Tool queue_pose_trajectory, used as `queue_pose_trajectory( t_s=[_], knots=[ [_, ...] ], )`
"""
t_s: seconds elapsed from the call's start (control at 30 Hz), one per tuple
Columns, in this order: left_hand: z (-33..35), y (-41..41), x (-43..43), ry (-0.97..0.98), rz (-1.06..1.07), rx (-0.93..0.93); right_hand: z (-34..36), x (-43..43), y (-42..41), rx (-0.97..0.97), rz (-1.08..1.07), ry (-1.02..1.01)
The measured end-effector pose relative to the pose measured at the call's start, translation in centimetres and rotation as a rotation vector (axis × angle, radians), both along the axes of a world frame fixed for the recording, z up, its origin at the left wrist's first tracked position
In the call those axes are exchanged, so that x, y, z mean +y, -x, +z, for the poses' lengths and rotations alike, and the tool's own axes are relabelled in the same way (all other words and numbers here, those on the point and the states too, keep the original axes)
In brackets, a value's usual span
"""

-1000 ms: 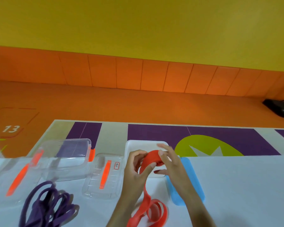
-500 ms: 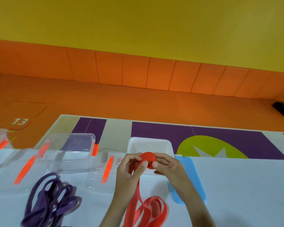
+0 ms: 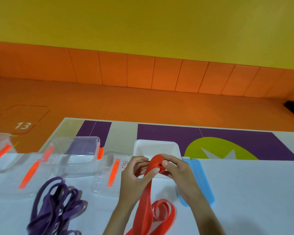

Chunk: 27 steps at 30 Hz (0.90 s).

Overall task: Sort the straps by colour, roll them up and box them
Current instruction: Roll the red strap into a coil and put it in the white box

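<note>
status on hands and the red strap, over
Left hand and right hand both pinching the red strap. Partly rolled, tail loose on table. White box open just behind, path clear.

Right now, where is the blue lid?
In the head view, the blue lid lies flat on the table just right of the right hand that pinches the red strap, beside the white box.

I judge it an activity room: beyond the white table (image 3: pixel 244 184), numbered orange floor (image 3: pixel 143 106), patterned mat (image 3: pixel 227 143), yellow wall (image 3: pixel 143 22).
</note>
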<state>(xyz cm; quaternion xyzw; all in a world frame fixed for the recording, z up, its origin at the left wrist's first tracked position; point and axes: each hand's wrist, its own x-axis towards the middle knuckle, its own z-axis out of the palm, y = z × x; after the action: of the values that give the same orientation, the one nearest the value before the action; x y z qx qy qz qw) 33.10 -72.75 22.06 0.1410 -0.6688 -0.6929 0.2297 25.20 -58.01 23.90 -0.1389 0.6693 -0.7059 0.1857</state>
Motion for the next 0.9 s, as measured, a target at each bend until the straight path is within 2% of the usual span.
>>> queue_pose_trajectory(
  t_s=[0.1, 0.2, 0.3, 0.6, 0.9],
  knots=[
    [0.2, -0.1, -0.3, 0.037, -0.032, -0.004, 0.4, 0.9, 0.5, 0.006, 0.043, -0.024],
    [0.4, 0.0, 0.0, -0.049, -0.042, -0.003, 1.0, 1.8, 0.8, 0.014, 0.136, -0.1],
    [0.6, 0.2, 0.2, -0.087, -0.081, 0.008, 1.3, 2.1, 0.7, -0.012, 0.135, -0.087],
    [1.1, 0.3, -0.2, 0.03, -0.232, -0.047, 2.2, 3.0, 0.9, -0.019, 0.127, -0.06],
    [1.8, 0.4, -0.4, 0.081, -0.251, -0.128, 2.7, 3.1, 0.6, 0.049, 0.132, -0.023]
  ],
)
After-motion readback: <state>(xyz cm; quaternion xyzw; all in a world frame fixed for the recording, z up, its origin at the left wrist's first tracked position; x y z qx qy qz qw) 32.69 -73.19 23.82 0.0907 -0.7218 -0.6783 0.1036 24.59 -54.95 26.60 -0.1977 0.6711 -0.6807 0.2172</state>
